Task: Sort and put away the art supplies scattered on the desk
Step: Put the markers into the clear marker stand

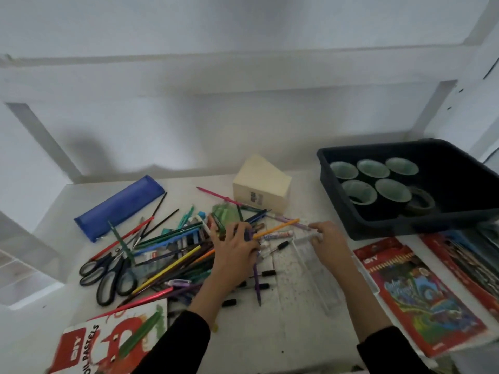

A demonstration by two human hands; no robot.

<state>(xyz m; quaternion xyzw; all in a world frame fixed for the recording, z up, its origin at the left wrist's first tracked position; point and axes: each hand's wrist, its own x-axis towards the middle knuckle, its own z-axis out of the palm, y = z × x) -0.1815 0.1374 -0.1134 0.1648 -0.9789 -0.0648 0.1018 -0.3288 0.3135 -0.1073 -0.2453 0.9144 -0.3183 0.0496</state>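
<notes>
counter (pixel 297 333): white; nearly all the supplies lay loose on it.
tray (pixel 378 228): dark, right rear; its cups showed no pens inside.
pile (pixel 172 255): pens and pencils, centre-left, unsorted.
pencil case (pixel 118 209): blue, behind the pile, apart.
scissors (pixel 108 276): two pairs at the pile's left edge.
left grip (pixel 235 247): fingers curled round a few pens in the pile.
right grip (pixel 328 240): finger on a pen beside the pile; holding or not, cannot tell.
progress: early, judging by the mess; sorting barely begun.
</notes>
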